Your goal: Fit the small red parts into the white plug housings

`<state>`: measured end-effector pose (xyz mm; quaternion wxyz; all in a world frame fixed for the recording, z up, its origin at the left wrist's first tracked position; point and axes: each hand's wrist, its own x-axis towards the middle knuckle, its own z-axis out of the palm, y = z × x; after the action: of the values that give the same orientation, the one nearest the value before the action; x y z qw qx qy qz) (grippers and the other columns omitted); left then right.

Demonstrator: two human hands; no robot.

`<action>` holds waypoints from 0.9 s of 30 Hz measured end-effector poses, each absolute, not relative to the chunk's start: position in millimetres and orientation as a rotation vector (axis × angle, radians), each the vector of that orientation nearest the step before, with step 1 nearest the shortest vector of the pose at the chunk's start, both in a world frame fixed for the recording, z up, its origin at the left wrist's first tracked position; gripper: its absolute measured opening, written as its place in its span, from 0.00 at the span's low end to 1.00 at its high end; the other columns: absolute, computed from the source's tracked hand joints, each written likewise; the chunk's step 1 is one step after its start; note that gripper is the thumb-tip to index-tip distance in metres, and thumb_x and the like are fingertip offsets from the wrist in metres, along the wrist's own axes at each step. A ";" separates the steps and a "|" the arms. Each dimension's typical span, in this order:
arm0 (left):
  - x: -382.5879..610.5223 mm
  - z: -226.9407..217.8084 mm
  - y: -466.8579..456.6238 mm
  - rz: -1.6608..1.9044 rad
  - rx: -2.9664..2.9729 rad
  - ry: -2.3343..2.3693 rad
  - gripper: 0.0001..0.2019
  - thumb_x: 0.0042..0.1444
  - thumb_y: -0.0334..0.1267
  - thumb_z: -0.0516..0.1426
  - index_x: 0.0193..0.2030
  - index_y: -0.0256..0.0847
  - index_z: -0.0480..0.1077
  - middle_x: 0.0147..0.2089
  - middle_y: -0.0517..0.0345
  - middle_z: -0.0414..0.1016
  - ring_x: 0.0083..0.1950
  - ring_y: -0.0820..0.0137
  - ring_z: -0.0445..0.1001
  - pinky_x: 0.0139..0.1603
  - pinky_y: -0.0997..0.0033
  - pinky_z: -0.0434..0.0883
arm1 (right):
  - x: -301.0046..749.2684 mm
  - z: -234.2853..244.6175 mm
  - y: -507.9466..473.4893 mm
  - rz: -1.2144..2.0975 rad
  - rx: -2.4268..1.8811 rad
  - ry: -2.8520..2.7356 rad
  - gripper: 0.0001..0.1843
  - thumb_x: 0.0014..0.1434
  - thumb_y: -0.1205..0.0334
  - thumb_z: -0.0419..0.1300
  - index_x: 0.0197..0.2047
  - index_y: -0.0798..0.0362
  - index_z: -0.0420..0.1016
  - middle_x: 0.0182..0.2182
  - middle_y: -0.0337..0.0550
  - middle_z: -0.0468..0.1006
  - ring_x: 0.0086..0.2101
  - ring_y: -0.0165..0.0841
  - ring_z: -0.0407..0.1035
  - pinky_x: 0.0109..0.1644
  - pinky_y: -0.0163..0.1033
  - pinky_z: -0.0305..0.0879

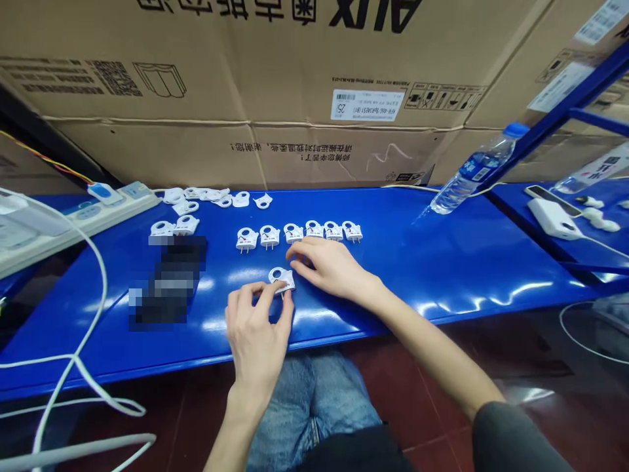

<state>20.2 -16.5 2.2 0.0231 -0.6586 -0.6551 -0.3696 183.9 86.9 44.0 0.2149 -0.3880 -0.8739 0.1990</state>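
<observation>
And there it is, the left hand [255, 328] has one white plug [281, 278], pinched between thumb and fingertips, the grip closed right down on its body! The plug is near the front half of the blue table [417, 269], its ring end turned away from the person, its pins towards the person. Over to the right hand [327, 262]: fingers curled and loosely parted, a small gap between thumb and forefinger, nothing seen in it. Those tips are just beside the plug; whether one touches it, I cannot tell.

Now the count! Six more white plugs make a row [269, 236] behind the hands, pins towards the person, the middle ones partly behind the right hand. Off to the left, two white pieces [187, 225] side by side, and beyond them a cluster [240, 199] of similar pieces, overlapping too much for me to number. Two bottles on the right: one blue-capped bottle [472, 174] leaning, another bottle [592, 169] farther over. One big carton [275, 85] behind it all!
</observation>
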 end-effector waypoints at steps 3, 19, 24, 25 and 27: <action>9.0 4.8 -20.9 -1.031 -1.940 -2.043 0.10 0.67 0.43 0.58 0.48 0.47 0.80 0.45 0.49 0.77 0.48 0.54 0.71 0.50 0.52 0.70 | 196.2 36.1 59.7 0.456 -1.199 -2.407 0.11 0.74 0.62 0.55 0.53 0.51 0.77 0.47 0.47 0.80 0.48 0.39 0.72 0.49 0.43 0.66; -71.9 22.8 51.3 -0.850 -1.817 -2.112 0.17 0.65 0.46 0.53 0.39 0.40 0.81 0.45 0.39 0.78 0.55 0.42 0.68 0.56 0.35 0.64 | 208.9 7.6 3.4 0.275 -1.554 -2.235 0.24 0.76 0.56 0.49 0.70 0.53 0.68 0.72 0.53 0.64 0.73 0.47 0.53 0.77 0.63 0.48; -70.6 27.2 66.8 -0.818 -1.848 -2.125 0.16 0.64 0.43 0.52 0.40 0.40 0.81 0.47 0.37 0.78 0.58 0.40 0.68 0.59 0.36 0.63 | 206.6 8.4 4.3 0.279 -1.523 -2.395 0.34 0.76 0.46 0.48 0.77 0.56 0.58 0.77 0.53 0.53 0.76 0.46 0.44 0.79 0.62 0.44; -70.6 28.6 68.6 -0.800 -1.853 -2.132 0.16 0.64 0.42 0.52 0.40 0.40 0.81 0.48 0.36 0.78 0.59 0.40 0.68 0.59 0.35 0.63 | 206.0 9.0 4.4 0.280 -1.527 -2.411 0.36 0.76 0.45 0.47 0.78 0.57 0.57 0.77 0.52 0.52 0.77 0.46 0.43 0.80 0.61 0.43; -70.8 32.2 70.2 -0.758 -1.869 -2.146 0.18 0.65 0.42 0.51 0.42 0.38 0.81 0.50 0.35 0.78 0.60 0.39 0.68 0.59 0.35 0.64 | 204.8 10.4 4.6 0.285 -1.549 -2.424 0.38 0.76 0.42 0.46 0.78 0.56 0.56 0.78 0.52 0.50 0.77 0.46 0.41 0.80 0.61 0.41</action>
<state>-70.8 70.2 32.2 0.0982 -0.6316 -0.7252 -0.2560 204.8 4.6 10.4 0.1250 -0.5315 -0.8321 0.0977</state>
